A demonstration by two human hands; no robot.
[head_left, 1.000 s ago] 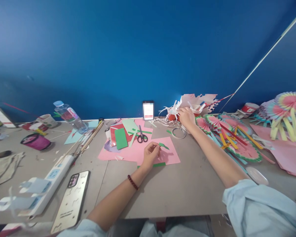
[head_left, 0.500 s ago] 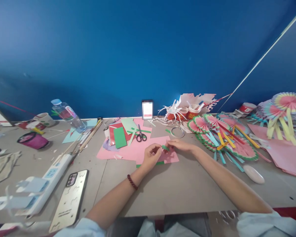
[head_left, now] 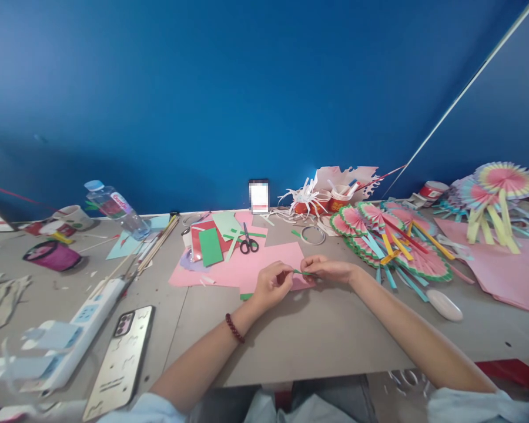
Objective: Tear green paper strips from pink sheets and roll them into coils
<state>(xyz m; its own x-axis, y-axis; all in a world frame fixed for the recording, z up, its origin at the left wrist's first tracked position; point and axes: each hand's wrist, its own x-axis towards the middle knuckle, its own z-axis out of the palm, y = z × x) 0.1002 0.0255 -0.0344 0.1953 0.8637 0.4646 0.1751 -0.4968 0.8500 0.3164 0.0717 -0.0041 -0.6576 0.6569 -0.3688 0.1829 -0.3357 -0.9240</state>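
Observation:
My left hand (head_left: 271,286) and my right hand (head_left: 328,269) meet over a pink paper sheet (head_left: 264,258) in the middle of the table. Both pinch a thin green paper strip (head_left: 300,272) stretched between their fingertips, the left hand at its left end and the right hand at its right end. A dark bead bracelet sits on my left wrist. Black-handled scissors (head_left: 247,242) lie just beyond on the pink paper, next to green and red paper pieces (head_left: 210,245).
A phone (head_left: 119,359) and a white power strip (head_left: 70,338) lie at the front left. A water bottle (head_left: 114,208), cups and wooden sticks (head_left: 156,247) stand at the left. Paper fans (head_left: 392,244) fill the right side. A tape ring (head_left: 312,235) lies behind my hands.
My right hand came back from the paper cups at the far side and joined my left hand. Together they now hold the green strip, drawn out straight.

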